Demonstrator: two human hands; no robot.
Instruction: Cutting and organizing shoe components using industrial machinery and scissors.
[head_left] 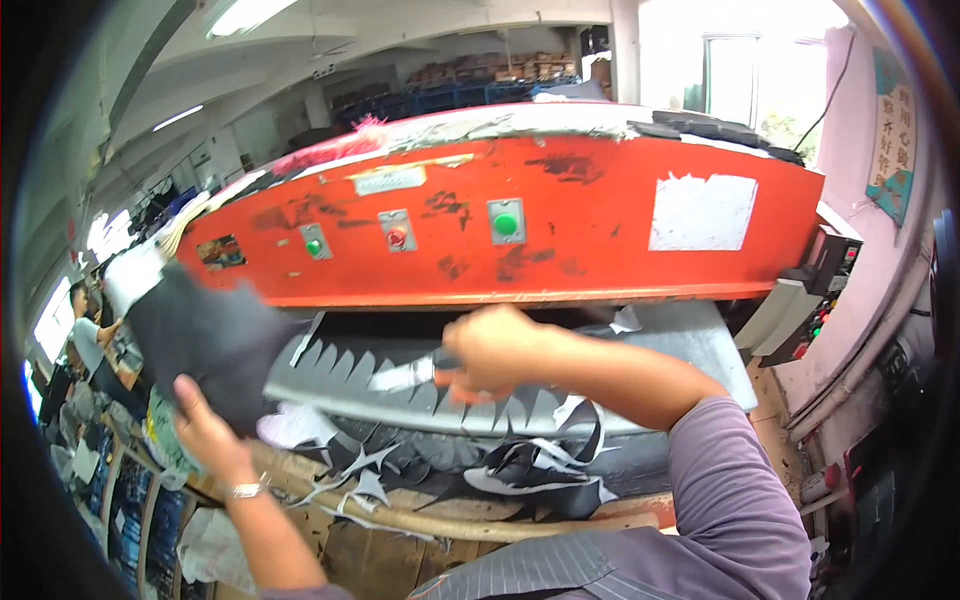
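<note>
My left hand (210, 430) is closed on a dark grey sheet piece (215, 335), raised at the left of the machine and smeared by motion. Its thumb lies on the near face, and the other fingers are hidden behind. Over the machine bed (690, 350), my right hand (495, 350) grips a flat tool with a pale blade (402, 376) and some orange at its handle. The blade points left over dark material with a row of pointed cut edges (345, 365). Whether the blade touches that material I cannot tell.
A red machine beam (600, 270) with green and red buttons spans above the bed. Dark and white offcuts (540, 480) lie along the near ledge. A control box (800, 300) stands at the right by the wall. Another person (90, 335) is at the far left.
</note>
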